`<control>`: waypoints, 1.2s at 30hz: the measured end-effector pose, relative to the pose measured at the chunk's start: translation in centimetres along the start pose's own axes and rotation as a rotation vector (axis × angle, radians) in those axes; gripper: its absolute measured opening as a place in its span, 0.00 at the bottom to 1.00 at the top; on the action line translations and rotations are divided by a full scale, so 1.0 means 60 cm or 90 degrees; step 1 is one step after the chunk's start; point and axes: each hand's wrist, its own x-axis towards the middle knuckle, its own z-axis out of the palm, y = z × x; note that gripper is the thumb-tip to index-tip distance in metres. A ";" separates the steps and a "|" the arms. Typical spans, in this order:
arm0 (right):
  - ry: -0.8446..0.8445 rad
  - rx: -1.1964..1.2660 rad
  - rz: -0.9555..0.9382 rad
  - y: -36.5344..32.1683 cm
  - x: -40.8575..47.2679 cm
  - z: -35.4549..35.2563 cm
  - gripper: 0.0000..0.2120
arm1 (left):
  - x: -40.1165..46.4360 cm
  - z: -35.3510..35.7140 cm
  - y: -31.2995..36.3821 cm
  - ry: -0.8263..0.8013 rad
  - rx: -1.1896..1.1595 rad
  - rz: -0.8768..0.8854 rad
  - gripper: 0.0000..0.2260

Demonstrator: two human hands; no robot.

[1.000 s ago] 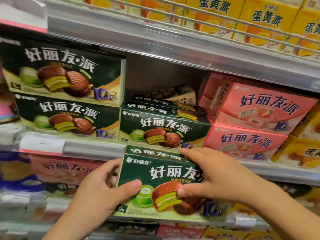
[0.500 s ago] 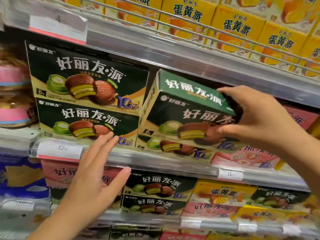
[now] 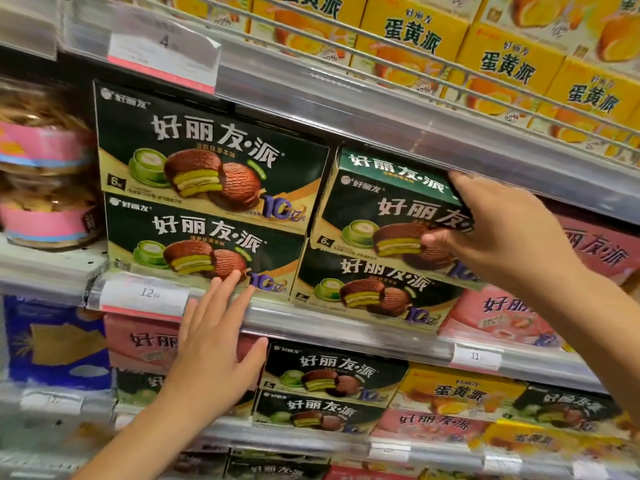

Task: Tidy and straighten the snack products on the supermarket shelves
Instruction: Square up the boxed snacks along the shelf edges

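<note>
Bright, even store light falls from above me. The clear price rail point(image 3: 346, 320) shows soft glare. Below that rail the lower shelves smear into motion blur; above it the shelf lines bow with wide-angle distortion.

Dark green boxes point(image 3: 211, 174) at frame centre: white lettering, brown pie graphics. Yellow boxes point(image 3: 512, 60) upper right: black lettering. Pink boxes point(image 3: 498, 317) lower right: dark lettering.

Glossy printed cardboard green pie boxes point(image 3: 211, 174), clear shiny plastic shelf edge strip point(image 3: 346, 327), matt paper price tag point(image 3: 145, 296), thin metal wire rail point(image 3: 398, 55)
</note>
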 end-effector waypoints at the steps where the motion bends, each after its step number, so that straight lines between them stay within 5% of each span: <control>1: -0.005 -0.017 0.000 -0.001 0.006 0.001 0.45 | -0.001 0.003 -0.001 0.000 0.004 0.001 0.34; 9: -0.061 -0.013 0.043 0.003 0.058 0.026 0.27 | -0.008 0.018 -0.008 -0.014 0.005 0.011 0.35; 21: -0.069 0.052 0.051 0.008 0.083 0.047 0.17 | -0.011 0.026 -0.023 -0.026 0.084 0.027 0.37; 29: -0.074 0.042 0.048 -0.001 0.076 0.036 0.16 | -0.010 0.030 -0.030 -0.032 0.102 0.038 0.38; 36: -0.048 0.039 0.068 0.006 0.070 0.054 0.32 | -0.012 0.031 -0.030 -0.032 0.111 0.036 0.38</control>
